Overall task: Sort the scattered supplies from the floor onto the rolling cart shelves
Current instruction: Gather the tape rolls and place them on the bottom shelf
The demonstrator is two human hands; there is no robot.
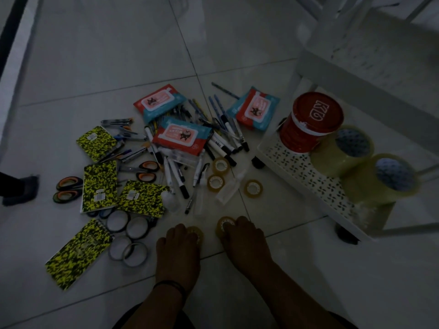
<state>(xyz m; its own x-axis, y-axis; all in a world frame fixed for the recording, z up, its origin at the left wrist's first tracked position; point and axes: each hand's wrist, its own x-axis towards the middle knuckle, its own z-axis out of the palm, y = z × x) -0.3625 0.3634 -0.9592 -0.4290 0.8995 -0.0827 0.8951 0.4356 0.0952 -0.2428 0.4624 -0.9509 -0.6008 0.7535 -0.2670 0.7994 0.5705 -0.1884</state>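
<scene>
While both hands sit low at bottom centre, each is on its own small tape roll: left hand (178,243) has fingers curled over a roll (197,233), right hand (242,236) has fingers curled on another roll (224,225) — both rolls look to be on the floor, not lifted, though it's dim. Taking two at once makes sense to me: same item type, same shelf. Rolling cart (308,167) is at right of frame; its bottom shelf already holds a red tub (311,122) and two big tape rolls (351,150), so tape likely groups there. Three more small rolls (219,166) lie just above my hands, near the cart corner. Rest of the pile is left and centre: markers and pens (180,167), three wipe packs (181,136), yellow notebooks (99,184), scissors (145,170), dark tape rings (129,236). Path from hands to the shelf looks open — the shelf lip needs clearing. A foot (20,189) shows at left edge.
</scene>
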